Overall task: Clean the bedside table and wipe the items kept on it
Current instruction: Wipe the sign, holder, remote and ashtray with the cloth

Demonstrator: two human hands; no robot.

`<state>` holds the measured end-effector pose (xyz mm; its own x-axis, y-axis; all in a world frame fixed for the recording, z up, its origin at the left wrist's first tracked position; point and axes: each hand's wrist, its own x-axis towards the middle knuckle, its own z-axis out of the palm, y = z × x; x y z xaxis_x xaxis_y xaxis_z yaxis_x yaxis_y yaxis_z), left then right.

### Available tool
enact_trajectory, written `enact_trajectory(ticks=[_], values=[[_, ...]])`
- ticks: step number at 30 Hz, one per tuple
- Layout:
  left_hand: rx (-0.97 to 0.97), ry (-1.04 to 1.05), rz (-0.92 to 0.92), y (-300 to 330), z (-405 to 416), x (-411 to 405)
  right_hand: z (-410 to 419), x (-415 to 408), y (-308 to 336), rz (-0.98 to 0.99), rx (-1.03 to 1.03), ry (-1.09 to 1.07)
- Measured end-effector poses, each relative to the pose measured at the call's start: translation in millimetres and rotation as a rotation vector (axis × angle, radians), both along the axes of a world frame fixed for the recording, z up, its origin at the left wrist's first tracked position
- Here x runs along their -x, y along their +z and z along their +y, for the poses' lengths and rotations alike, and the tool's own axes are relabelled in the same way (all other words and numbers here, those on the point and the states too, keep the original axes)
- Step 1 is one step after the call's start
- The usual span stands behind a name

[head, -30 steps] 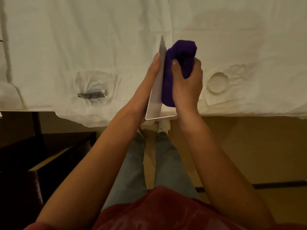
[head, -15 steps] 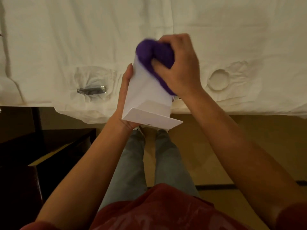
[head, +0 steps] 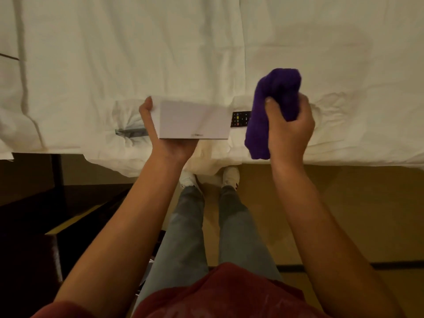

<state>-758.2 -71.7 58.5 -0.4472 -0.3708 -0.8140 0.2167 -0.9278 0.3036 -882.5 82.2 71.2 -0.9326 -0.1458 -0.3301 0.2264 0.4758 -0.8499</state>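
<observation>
2 hands [head: 169,143]: flat box [head: 193,120], fuzzy cloth [head: 273,111]

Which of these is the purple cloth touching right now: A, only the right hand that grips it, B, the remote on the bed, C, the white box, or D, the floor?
A: the purple cloth is bunched in the right hand, lifted clear to the right of the white box held in the left hand, with a visible gap between them.
</observation>
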Motion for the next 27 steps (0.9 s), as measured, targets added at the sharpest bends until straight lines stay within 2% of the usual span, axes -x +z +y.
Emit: enact_trajectory(ticks=[2, 5, 7, 9, 11, 13, 15, 19, 22, 24, 27], values=[[0.015, 0.09, 0.041, -1.5, -1.1, 2.5, -0.2, -1.6, 7.0, 0.006, 0.024, -0.055], [0.065, 0.1, -0.112, 4.4, 5.3, 17.2, -18.9, -18.7, 20.0, -0.062, -0.006, 0.116], [0.119, 0.09, -0.186, 8.2, 9.5, 28.2, -31.6, -38.3, 29.6, -0.003, -0.065, 0.194], [0.103, 0.083, -0.159, 7.3, 9.9, 31.6, -40.1, -57.8, 42.7, 0.048, -0.014, 0.216], [0.133, -0.01, -0.157, -2.0, 8.6, 29.1, -44.7, -71.7, 53.9, 0.041, 0.094, 0.226], [0.28, -0.148, -0.318, -4.4, 5.9, 23.1, -45.2, -74.3, 57.5, -0.064, 0.187, 0.187], [0.39, -0.118, -0.431, -7.7, 2.6, 15.5, -42.0, -64.7, 50.6, -0.252, 0.246, 0.069], [0.446, -0.134, -0.334, -7.0, 6.8, 2.4, -33.2, -55.8, 12.4, -0.531, 0.224, -0.097], [0.52, -0.091, -0.361, -13.4, 8.4, -0.3, -30.4, -71.9, -9.8, -0.683, 0.193, -0.173], [0.635, -0.044, -0.435, -18.0, 4.1, -2.5, -23.4, -80.2, -22.2, -0.697, 0.159, -0.181], [0.908, -0.077, -0.586, -31.5, -5.2, -7.3, -5.8, -80.3, -34.0, -0.671, 0.129, -0.216]])
